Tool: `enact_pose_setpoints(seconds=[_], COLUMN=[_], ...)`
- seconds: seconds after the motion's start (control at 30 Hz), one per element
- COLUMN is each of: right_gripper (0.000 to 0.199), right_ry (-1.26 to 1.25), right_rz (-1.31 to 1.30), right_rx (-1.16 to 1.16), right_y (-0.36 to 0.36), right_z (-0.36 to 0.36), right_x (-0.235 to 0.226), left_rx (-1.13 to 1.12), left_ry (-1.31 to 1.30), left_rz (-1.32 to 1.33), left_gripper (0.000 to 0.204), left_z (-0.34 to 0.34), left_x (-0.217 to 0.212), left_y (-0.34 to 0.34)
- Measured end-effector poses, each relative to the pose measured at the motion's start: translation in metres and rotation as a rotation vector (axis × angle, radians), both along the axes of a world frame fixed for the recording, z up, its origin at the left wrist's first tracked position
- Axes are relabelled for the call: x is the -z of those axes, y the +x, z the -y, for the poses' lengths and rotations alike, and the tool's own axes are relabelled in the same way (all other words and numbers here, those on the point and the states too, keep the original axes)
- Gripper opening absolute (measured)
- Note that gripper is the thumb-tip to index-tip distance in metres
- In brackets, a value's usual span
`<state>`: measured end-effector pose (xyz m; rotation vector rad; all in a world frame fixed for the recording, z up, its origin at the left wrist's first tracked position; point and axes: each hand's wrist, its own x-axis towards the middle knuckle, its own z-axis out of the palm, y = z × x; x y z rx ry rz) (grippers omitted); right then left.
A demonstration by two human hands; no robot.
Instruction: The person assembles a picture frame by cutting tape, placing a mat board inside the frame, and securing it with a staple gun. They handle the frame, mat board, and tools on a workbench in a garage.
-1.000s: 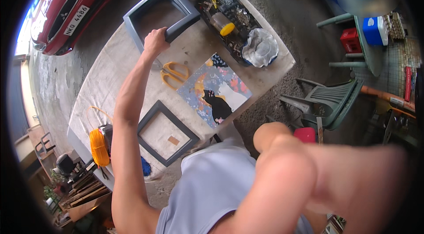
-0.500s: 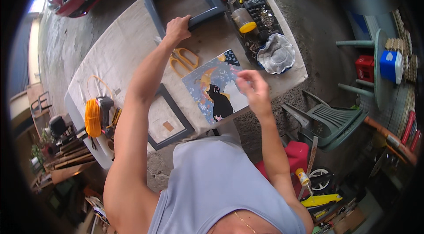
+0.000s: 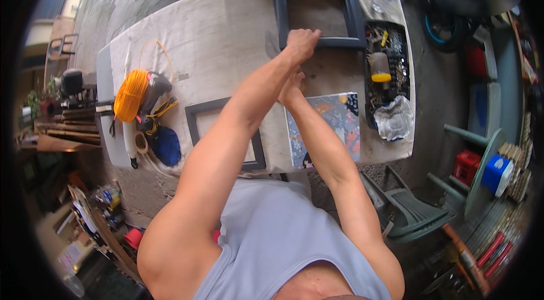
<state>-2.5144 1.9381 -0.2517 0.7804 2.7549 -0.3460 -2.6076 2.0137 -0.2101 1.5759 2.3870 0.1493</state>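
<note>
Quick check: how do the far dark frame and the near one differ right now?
The far frame looks deep and layered; the near frame looks slimmer. The left hand is on the far frame's near rail, while no hand touches the near frame, which the left arm partly hides. Both are dark grey and four-sided.

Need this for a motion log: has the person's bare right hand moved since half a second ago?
Yes. The bare right hand has moved leftward, farther from the black rectangular parts tray, which it was nearer to then.
</note>
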Motion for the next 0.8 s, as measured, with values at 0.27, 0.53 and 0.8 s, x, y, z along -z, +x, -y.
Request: enact_pose_setpoints(seconds=[0.27,0.53,0.8], right_gripper=[0.036,0.069,0.063], right_ry=[0.18,-0.052,-0.447], right_rz=[-0.207,-0.18,-0.504], right_rx=[-0.159,-0.004,0.244], right_y=[-0.025,-0.043,-0.084], right_z=[0.037,0.045,0.042], right_x=[-0.035,-0.036,-0.023], left_rx=[0.042,0.039,-0.847], left_ry=[0.194,0.572,0.727], left_rz=[0.002,0.106,0.141], left_gripper=[0.024,0.069,0.064], left_z=[0.009,0.068,0.367], left_x=[0.012,-0.029,-0.042], left_y=[0.01,0.003,-0.015])
